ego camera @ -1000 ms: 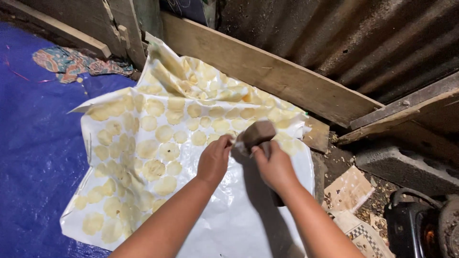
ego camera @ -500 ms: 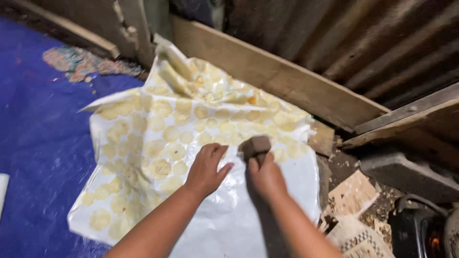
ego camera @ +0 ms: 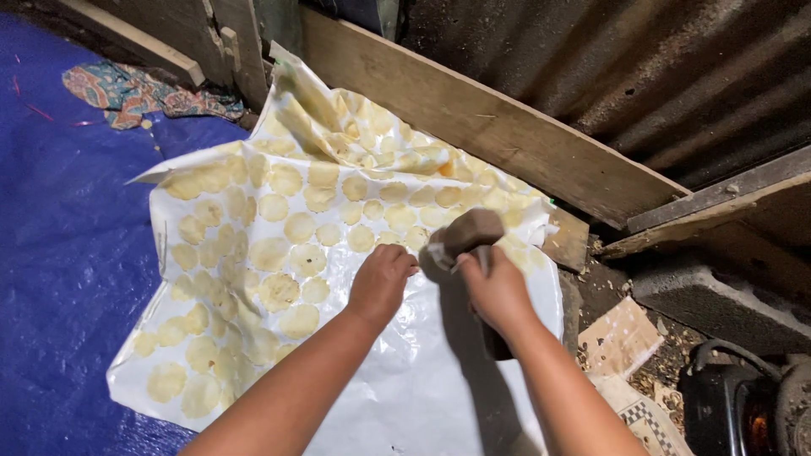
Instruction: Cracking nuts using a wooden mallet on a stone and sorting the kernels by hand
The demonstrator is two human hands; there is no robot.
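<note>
Head camera looks down on a white plastic sheet [ego camera: 422,388] spread over a blue tarpaulin [ego camera: 59,279] on the floor. Rows of thin, pale yellow round wafers [ego camera: 279,291] lie on the sheet, covering its left and upper parts; the lower right part is bare. The far end of the sheet is crumpled and rides up against a slanting wooden plank [ego camera: 507,135], behind which stands a corrugated metal wall [ego camera: 642,76].

The left hand [ego camera: 382,283] is curled into a loose fist, knuckles down on the sheet, just beside the nearest wafers; whether it pinches anything cannot be told. The right hand [ego camera: 497,291] is clamped on a brownish block-shaped object [ego camera: 471,230] with a scrap of the white sheet bunched against it, held just above the sheet near its right edge. The two hands are near each other but apart.

A patterned cloth [ego camera: 135,93] lies at the far left on the tarpaulin. To the right of the sheet are a torn piece of cardboard [ego camera: 621,338], a grey concrete block [ego camera: 718,295], and a dark machine [ego camera: 743,405] at the corner.
</note>
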